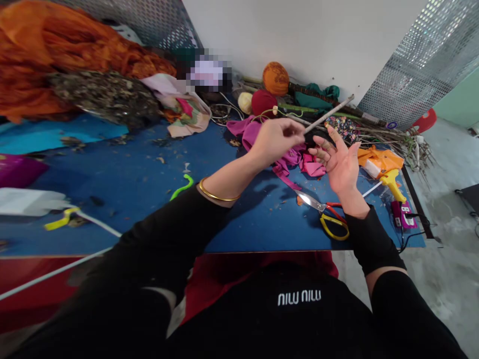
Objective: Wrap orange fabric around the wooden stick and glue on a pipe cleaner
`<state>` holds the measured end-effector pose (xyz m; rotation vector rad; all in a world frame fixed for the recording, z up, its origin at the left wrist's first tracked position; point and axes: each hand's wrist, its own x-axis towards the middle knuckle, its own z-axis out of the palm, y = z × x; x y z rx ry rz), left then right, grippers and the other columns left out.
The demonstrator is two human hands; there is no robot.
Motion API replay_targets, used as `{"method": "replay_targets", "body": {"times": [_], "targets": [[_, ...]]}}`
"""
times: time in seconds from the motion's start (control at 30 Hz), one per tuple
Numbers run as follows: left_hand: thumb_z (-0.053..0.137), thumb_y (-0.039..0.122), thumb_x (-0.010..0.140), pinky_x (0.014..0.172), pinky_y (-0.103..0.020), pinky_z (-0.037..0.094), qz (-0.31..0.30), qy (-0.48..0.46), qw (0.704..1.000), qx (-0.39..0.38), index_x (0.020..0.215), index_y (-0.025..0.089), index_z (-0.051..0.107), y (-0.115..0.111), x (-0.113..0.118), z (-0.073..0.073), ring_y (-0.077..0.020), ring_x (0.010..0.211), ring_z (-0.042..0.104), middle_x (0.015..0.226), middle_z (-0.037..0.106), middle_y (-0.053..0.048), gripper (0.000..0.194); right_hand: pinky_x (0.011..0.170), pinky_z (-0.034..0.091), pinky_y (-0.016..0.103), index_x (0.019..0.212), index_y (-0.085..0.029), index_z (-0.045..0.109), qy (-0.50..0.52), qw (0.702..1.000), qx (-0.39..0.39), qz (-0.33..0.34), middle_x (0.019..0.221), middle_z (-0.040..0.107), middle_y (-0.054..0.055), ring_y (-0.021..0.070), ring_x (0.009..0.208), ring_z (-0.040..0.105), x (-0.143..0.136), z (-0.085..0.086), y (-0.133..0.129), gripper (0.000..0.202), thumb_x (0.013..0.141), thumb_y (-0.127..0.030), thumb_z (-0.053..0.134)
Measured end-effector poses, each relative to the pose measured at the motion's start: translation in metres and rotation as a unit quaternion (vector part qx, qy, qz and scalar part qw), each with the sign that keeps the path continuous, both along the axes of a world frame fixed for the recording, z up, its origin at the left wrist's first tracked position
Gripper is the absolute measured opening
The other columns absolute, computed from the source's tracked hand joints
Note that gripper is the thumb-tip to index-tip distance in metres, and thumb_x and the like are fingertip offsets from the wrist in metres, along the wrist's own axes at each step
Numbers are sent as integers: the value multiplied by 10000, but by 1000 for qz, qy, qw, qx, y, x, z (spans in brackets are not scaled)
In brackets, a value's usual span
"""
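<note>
Your left hand (275, 139) pinches a thin white stick (329, 114) above the blue tabletop (239, 219), twd its far right part. Right hand (339, 162) is open beside it, palm up, fingers spread. Scissors (325, 212) lie below, nr the front edge. Your top reads "MIU MIU".

The stick (329, 114) pinched in the left hand's fingers (295, 130) is pale grey-white. Under the open right hand (339, 162) lies pink cloth (262, 132) on the blue table (130, 174). Below its wrist, the scissors (329, 215) have yellow and red handles.
</note>
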<state>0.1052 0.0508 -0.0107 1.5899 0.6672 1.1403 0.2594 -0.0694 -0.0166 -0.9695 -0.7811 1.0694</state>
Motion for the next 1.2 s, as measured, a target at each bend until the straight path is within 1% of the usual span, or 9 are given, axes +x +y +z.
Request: {"method": "replay_targets", "body": {"times": [0.1, 0.2, 0.33, 0.6, 0.8, 0.9, 1.0, 1.1, 1.2], "targets": [[860, 296, 789, 812, -288, 537, -103, 12, 994, -22, 904, 177, 848, -10, 3, -6, -164, 815, 705, 893, 800, -52, 166, 787, 599, 372, 1571, -383, 522, -3, 1000, -22, -15, 1313, 761, 86, 255, 1074, 759, -3, 7, -2, 884, 941, -947, 264], [859, 495, 851, 754, -300, 539, -126, -5, 990, -61, 819, 163, 851, -17, 5, -10, -189, 779, 718, 836, 804, -79, 333, 744, 599, 353, 1579, -374, 525, -14, 999, -31, -12, 1352, 756, 93, 249, 1043, 775, -7, 7, -3, 904, 935, -953, 266], [964, 466, 748, 646, -290, 485, -104, 2, 990, -90, 687, 154, 804, -18, 7, -14, -159, 644, 652, 712, 761, -59, 356, 699, 591, 325, 1557, -354, 557, -48, 999, -18, 5, 1389, 755, 95, 209, 916, 776, -12, -1, -2, 929, 912, -972, 302], [801, 271, 911, 635, -256, 443, -74, -34, 995, -54, 591, 196, 680, -19, 11, -12, -111, 595, 548, 621, 643, 4, 350, 703, 611, 318, 1437, -312, 658, -4, 999, 17, 39, 1365, 780, 88, 123, 665, 703, 0, -10, 3, 863, 949, -932, 309], [739, 592, 991, 553, -265, 401, 3, -84, 994, -74, 466, 217, 519, -9, 12, -12, -102, 499, 441, 495, 503, 10, 682, 708, 610, 312, 1358, -290, 691, 15, 999, 23, 25, 1299, 806, 83, 122, 676, 703, 5, -10, 4, 804, 975, -894, 325], [896, 531, 847, 623, -232, 477, -7, -99, 992, -75, 648, 194, 733, -8, 10, -14, -100, 596, 582, 641, 687, -3, 424, 713, 616, 321, 1331, -284, 705, 23, 998, 44, 38, 1240, 822, 74, 127, 666, 706, 3, -12, 4, 792, 966, -897, 362], [968, 416, 734, 783, -239, 558, -92, -83, 989, -85, 903, 172, 839, -12, 10, -16, -134, 783, 714, 881, 818, -38, 324, 731, 626, 330, 1316, -285, 711, 23, 997, 57, 54, 1221, 824, 64, 131, 673, 711, 4, -14, 5, 790, 953, -908, 387], [942, 350, 749, 740, -247, 547, -151, -17, 982, -107, 855, 138, 832, -17, 10, -17, -136, 733, 709, 845, 816, -59, 261, 737, 635, 346, 1336, -294, 701, 4, 996, 51, 69, 1255, 816, 67, 148, 706, 726, 6, -15, 5, 833, 931, -940, 366], [922, 310, 771, 611, -227, 470, -104, 9, 990, -98, 693, 140, 765, -17, 10, -14, -98, 594, 608, 669, 733, -23, 245, 756, 649, 358, 1378, -297, 680, -43, 997, 45, 47, 1317, 799, 81, 166, 760, 751, 11, -16, 6, 898, 903, -976, 333]]}}
